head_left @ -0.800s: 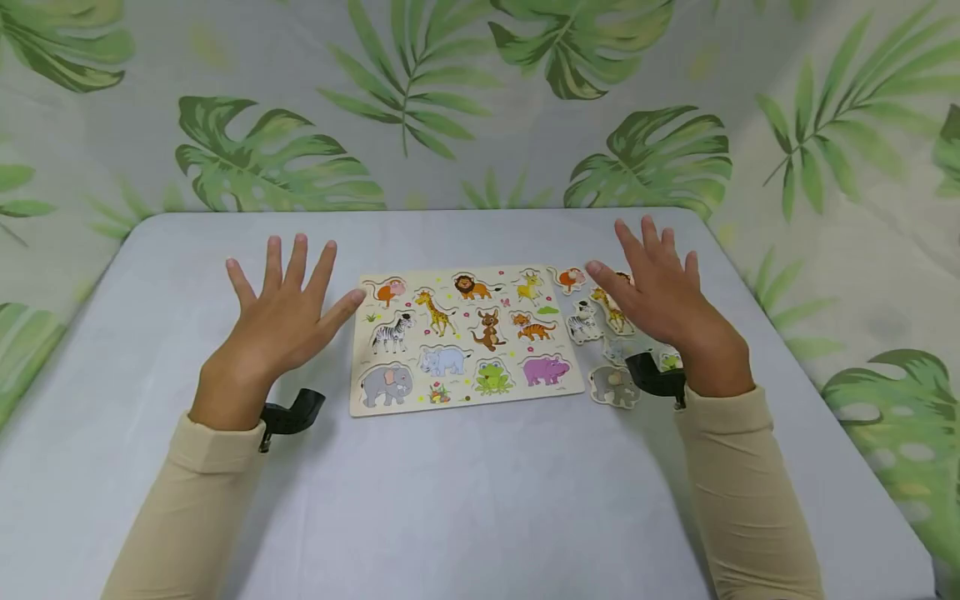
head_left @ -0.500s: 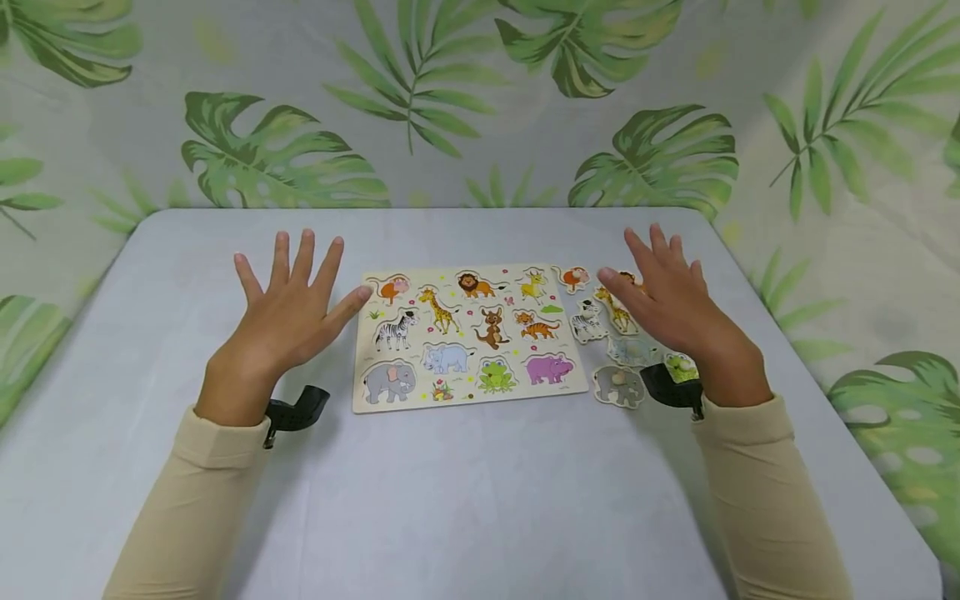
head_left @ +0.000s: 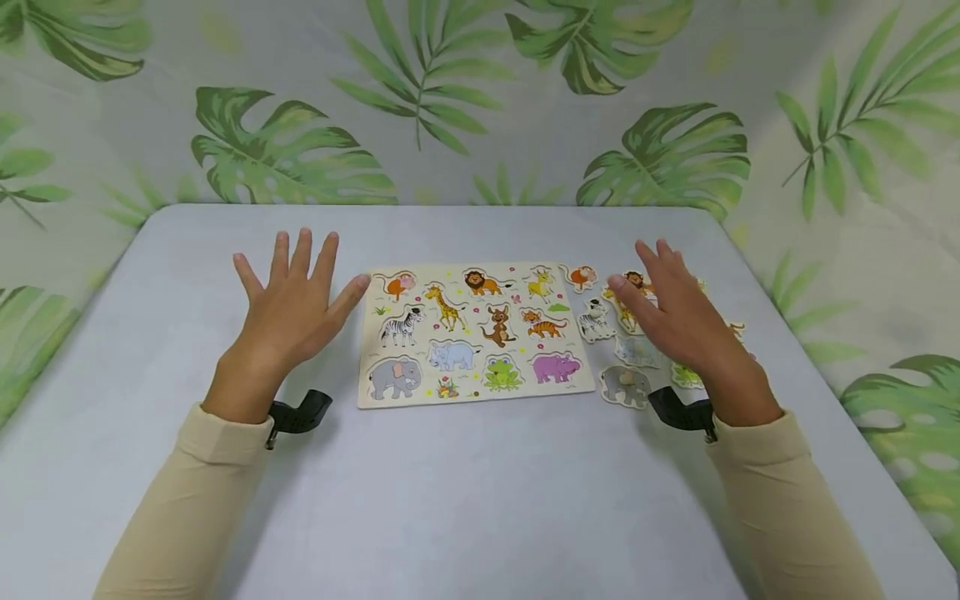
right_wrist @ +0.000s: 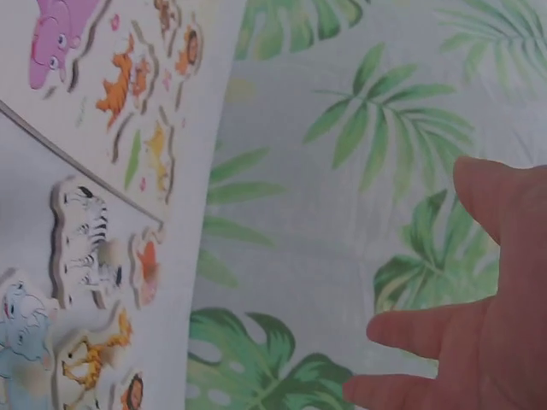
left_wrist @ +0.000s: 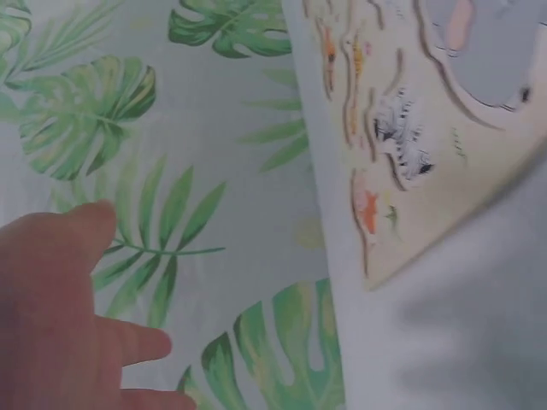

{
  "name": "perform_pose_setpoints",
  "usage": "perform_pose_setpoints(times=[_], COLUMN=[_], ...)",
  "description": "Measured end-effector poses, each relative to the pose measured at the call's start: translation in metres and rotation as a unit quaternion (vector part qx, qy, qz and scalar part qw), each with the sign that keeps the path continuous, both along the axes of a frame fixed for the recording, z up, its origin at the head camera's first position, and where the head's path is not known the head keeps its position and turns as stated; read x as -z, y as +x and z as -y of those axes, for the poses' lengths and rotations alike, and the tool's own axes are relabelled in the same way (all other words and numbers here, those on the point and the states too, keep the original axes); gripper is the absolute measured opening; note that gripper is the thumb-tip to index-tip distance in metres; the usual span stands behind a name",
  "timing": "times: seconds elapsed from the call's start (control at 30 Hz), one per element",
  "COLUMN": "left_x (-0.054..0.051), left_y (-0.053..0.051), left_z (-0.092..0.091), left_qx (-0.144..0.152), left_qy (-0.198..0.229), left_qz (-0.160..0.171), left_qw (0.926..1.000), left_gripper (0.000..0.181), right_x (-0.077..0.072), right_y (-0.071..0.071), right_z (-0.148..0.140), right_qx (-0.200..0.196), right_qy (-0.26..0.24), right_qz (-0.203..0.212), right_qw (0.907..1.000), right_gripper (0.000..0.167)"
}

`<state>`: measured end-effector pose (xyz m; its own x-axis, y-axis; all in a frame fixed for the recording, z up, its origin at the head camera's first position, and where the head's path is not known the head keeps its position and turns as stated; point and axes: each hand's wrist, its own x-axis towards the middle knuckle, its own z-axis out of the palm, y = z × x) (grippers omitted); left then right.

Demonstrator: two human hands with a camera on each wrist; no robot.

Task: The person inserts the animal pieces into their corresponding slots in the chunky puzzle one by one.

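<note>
A wooden animal puzzle board (head_left: pixel 480 333) lies mid-table, its shallow recesses printed with animals such as a lion, a giraffe and a frog. My left hand (head_left: pixel 288 321) is held above the table at the board's left side, fingers spread, holding nothing. On the other side my right hand (head_left: pixel 686 321) hovers over the loose pieces with its fingers straight, and it partly hides them. Beside the board lie a monkey piece (head_left: pixel 581 277), a zebra piece (head_left: pixel 595 321), an elephant piece (head_left: pixel 625 386) and a rhino piece (right_wrist: pixel 24 320). The giraffe piece (right_wrist: pixel 94 354) is near them.
The white table (head_left: pixel 480 500) ends at a back edge against a leaf-print cloth (head_left: pixel 480 100). Each wrist wears a black camera mount, one on the left (head_left: pixel 300 412) and one on the right (head_left: pixel 678 408).
My right hand has shifted to the right and slightly down, uncovering more loose pieces. The left hand stays almost still. The whole view has drifted a little, with the board appearing farther right.
</note>
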<state>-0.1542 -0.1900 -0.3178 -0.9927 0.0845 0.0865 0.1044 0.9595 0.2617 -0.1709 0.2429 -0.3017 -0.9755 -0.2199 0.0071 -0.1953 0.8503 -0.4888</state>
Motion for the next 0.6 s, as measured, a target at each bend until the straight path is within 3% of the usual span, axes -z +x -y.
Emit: perform_pose_setpoints(times=[0.2, 0.43, 0.6], left_x=[0.014, 0.024, 0.036], left_y=[-0.002, -0.004, -0.002], left_z=[0.004, 0.006, 0.004], left_qx=[-0.021, -0.029, -0.018], left_qy=[0.031, 0.063, 0.084], left_qz=[-0.027, -0.071, -0.079], left_qw=[0.9990, 0.9951, 0.9931], left_gripper=[0.084, 0.079, 0.075], right_x=[0.002, 0.009, 0.018], right_y=[0.002, 0.009, 0.020], right_z=[-0.001, 0.000, -0.002], right_qx=[0.022, 0.046, 0.055], right_qy=[0.002, -0.003, -0.008], right_qz=[0.018, -0.018, -0.044], right_qw=[0.9996, 0.9988, 0.9975], right_gripper=[0.082, 0.080, 0.075])
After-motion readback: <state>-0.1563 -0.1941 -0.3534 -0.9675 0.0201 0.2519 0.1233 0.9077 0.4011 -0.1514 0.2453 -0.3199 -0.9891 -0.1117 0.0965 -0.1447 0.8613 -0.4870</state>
